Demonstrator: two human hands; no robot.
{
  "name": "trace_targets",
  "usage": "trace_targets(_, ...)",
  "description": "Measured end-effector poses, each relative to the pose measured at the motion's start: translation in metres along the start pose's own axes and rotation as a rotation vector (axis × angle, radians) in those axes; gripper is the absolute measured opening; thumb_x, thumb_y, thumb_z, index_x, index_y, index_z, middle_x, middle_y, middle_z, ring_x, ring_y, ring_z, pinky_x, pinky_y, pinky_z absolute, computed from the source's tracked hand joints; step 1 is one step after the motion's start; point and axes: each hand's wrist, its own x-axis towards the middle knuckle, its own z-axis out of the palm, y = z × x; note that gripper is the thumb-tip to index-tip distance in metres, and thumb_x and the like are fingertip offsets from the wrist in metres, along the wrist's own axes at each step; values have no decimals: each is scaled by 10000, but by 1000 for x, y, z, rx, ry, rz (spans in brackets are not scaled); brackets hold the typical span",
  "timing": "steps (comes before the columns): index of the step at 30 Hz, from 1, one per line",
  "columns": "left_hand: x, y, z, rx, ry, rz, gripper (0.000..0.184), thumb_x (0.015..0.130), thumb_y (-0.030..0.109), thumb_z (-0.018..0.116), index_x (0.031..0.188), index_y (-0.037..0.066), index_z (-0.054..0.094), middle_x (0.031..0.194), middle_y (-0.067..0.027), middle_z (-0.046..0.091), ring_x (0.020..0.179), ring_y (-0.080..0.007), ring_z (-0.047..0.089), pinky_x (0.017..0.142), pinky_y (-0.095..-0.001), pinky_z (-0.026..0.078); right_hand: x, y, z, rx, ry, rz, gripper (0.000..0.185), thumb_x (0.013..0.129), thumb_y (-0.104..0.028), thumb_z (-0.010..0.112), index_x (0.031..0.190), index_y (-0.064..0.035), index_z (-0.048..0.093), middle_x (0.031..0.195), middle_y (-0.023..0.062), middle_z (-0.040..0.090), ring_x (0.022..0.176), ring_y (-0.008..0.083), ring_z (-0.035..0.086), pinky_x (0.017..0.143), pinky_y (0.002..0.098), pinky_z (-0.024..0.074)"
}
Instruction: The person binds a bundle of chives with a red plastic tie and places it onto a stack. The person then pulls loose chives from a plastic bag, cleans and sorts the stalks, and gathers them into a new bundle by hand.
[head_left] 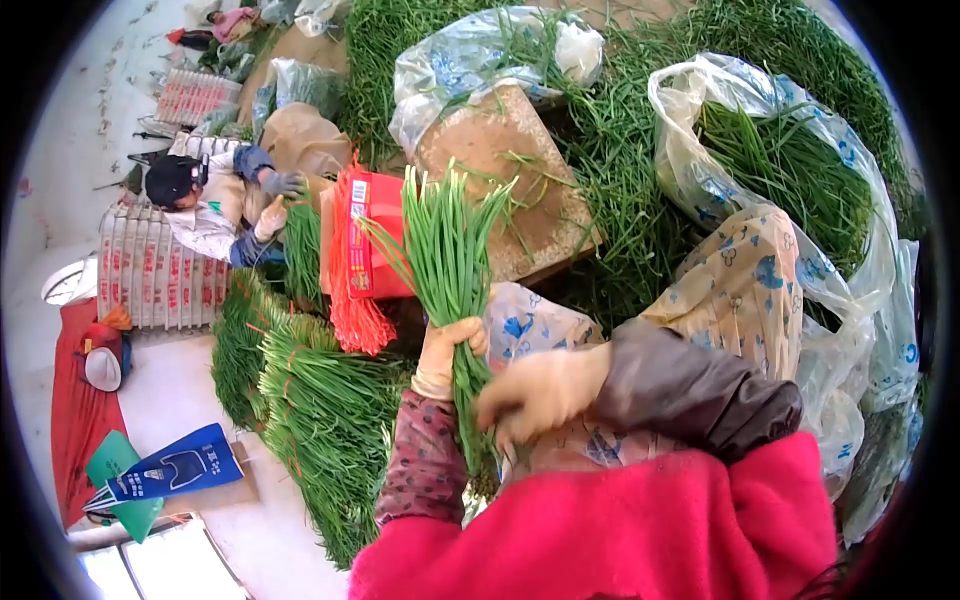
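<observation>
A bunch of green chives (pixel 450 250) stands upright in the middle, its pale cut ends at the top. My left hand (pixel 450 355), in a beige glove, is wrapped round the bunch at its middle. My right hand (pixel 545 392), gloved too, is beside the lower part of the chives; its fingers are smeared by motion, so I cannot tell whether they touch the leaves. Just left of the bunch is a red packet (pixel 385 235) with a hank of red ties (pixel 360 325) hanging from it.
Tied chive bundles (pixel 325 385) are stacked at the left. A worn board (pixel 510 185) lies ahead, with loose greens (pixel 630 200) around it. An open plastic bag (pixel 690 110) of greens stands at the right. Another person (pixel 220 200) in a cap handles chives at the upper left.
</observation>
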Motion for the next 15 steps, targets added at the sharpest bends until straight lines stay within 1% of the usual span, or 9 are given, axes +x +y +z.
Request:
trace_targets(1, -10, 9, 14, 131, 71, 33, 519, 840, 86, 605, 1314, -85, 481, 672, 37, 444, 569, -79, 400, 537, -244, 365, -12, 11, -11, 485, 66, 311, 302, 882, -274, 566, 1057, -49, 668, 895, 64, 695, 767, 181, 663, 650, 303, 512)
trace_targets(3, -17, 10, 11, 229, 133, 116, 468, 783, 37, 659, 1224, -64, 540, 779, -36, 581, 569, -108, 504, 496, -247, 412, -24, 31, -37, 946, 636, 469, 294, 953, -324, 514, 1038, -64, 622, 853, 40, 629, 714, 134, 617, 565, 244, 468)
trace_targets(4, -23, 11, 10, 206, 116, 139, 434, 754, 2, 695, 1166, -52, 569, 862, -89, 661, 573, -133, 560, 483, -252, 439, -29, 60, -38, 1277, 788, 407, 462, 977, -484, 478, 1152, -62, 541, 1002, 94, 603, 956, 238, 631, 747, 352, 527)
trace_targets(6, -32, 11, 16, 349, 82, 162, 458, 757, -7, 712, 1185, -41, 551, 1013, -108, 668, 602, -140, 586, 517, -269, 486, -29, 88, -44, 1508, 833, 525, 639, 951, -596, 430, 1292, -56, 417, 1281, 182, 495, 1244, 391, 476, 967, 524, 443)
trace_targets(8, -41, -2, 18, 446, 99, 191, 512, 769, -2, 725, 1237, -20, 517, 1041, -112, 667, 640, -144, 600, 536, -272, 493, -24, 93, -40, 1710, 866, 489, 741, 917, -634, 454, 1359, -49, 348, 1480, 209, 308, 1355, 483, 300, 1071, 626, 290)
trace_targets(10, -49, -24, 16, 762, 101, 379, 631, 787, 50, 723, 1352, 20, 443, 1127, -126, 652, 886, -187, 658, 727, -311, 545, -17, 127, -29, 1770, 831, 427, 803, 898, -641, 495, 1403, -45, 306, 1536, 228, 234, 1385, 420, 299, 1088, 563, 313)
trace_targets(11, -57, -30, 19, 968, 113, 348, 681, 776, 35, 701, 1393, 52, 413, 1166, -147, 637, 948, -214, 660, 763, -322, 546, -8, 168, -9, 1679, 838, -166, 763, 914, -598, 498, 1431, -66, 316, 1507, 201, 310, 1358, 316, 363, 1096, 477, 331)
trace_targets(13, -65, -34, 34, 1472, 61, 507, 826, 724, -5, 654, 1473, 167, 350, 1277, -194, 569, 1046, -309, 642, 781, -361, 552, -27, 137, -14, 1614, 636, -384, 800, 921, -553, 503, 1477, -40, 243, 1442, 204, 407, 1303, 312, 442, 1076, 463, 386)
trace_targets(15, -77, -54, 30, 1702, 31, 311, 830, 709, 21, 673, 1458, 209, 372, 1414, -201, 434, 1066, -409, 595, 793, -408, 547, -40, 120, -22, 1585, 445, -507, 802, 942, -540, 463, 1507, -36, 202, 1427, 206, 434, 1319, 303, 426, 1107, 442, 356)
